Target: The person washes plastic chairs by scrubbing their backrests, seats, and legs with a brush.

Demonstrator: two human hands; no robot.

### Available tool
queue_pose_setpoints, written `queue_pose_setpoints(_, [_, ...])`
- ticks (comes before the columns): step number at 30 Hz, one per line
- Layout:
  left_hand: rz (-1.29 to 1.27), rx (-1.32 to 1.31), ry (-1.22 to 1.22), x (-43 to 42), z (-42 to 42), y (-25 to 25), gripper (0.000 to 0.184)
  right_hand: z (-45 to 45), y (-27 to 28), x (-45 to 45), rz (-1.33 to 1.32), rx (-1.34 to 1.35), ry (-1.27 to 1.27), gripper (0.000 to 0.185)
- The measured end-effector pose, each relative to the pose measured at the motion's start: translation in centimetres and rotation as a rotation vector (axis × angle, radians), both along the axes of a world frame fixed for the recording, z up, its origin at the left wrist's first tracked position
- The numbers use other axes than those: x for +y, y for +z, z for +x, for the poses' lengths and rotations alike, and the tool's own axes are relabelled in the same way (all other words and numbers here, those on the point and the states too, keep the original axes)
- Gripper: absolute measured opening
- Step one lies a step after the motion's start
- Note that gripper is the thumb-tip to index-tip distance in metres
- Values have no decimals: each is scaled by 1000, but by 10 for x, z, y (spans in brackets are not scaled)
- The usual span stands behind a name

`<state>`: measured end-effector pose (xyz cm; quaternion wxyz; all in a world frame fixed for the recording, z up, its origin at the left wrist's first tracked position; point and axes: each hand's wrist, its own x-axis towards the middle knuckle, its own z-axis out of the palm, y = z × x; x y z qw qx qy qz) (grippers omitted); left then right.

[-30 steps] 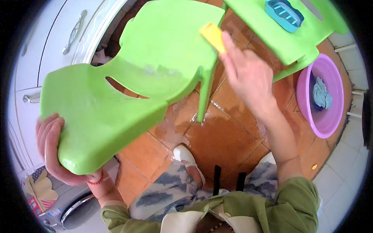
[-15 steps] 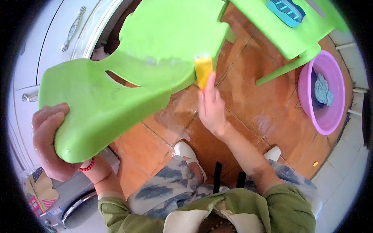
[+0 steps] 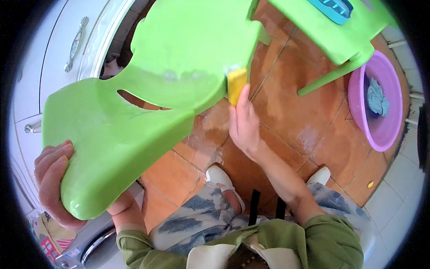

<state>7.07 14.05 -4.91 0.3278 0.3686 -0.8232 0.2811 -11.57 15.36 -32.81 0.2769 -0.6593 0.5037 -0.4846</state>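
Note:
A light green plastic chair (image 3: 188, 49) is held tilted across the view, with its slotted backrest toward me. My left hand (image 3: 56, 186) wraps round the near left corner of the backrest; the thumb side and part of the palm are hidden behind it. In my right hand (image 3: 245, 123) is a yellow sponge (image 3: 236, 85), pinched by the fingers and pressed to the right edge of the chair seat. White suds show on the seat beside the sponge and along the bend toward the backrest.
A second green chair (image 3: 333, 42) at upper right carries a blue brush (image 3: 333, 9). Right of it, a pink basin (image 3: 387, 134) holds a pale blue cloth (image 3: 377, 98). Wet brown tiles (image 3: 286, 125) cover the floor. White cabinets (image 3: 33, 80) and a washing machine (image 3: 85, 242) line the left.
The near corner of the chair has dipped lower with my left hand, and the red bracelet is now hidden. The sponge stays at the seat edge, tilted slightly differently.

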Motion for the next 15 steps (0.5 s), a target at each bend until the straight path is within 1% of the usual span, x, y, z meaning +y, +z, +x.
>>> queue_pose_setpoints(2, [-14, 32, 1, 1, 0, -3, 55, -4, 25, -20, 35, 60, -28, 62])
queue_pose_setpoints(3, [-6, 30, -3, 2, 1, -2, 55, -4, 22, -18, 56, 26, -17, 63])
queue_pose_setpoints(6, [21, -10, -30, 0, 2, 4, 55, 1, -15, 6, 66, 41, 10, 63])
queue_pose_setpoints(9, [174, -159, -91, 0, 7, 24, 55, 4, -15, 13, 54, -26, 14, 63])
queue_pose_setpoints(11, [227, -199, -84, 2, 5, 26, 54, 0, 8, -10, 45, -18, -23, 66])
queue_pose_setpoints(13, [167, -157, -35, 0, -3, 20, 55, -5, 20, -20, 70, -27, -25, 67])
queue_pose_setpoints(15, [109, -106, -12, 0, -2, 13, 55, -8, 4, -6, 138, 10, 18, 64])
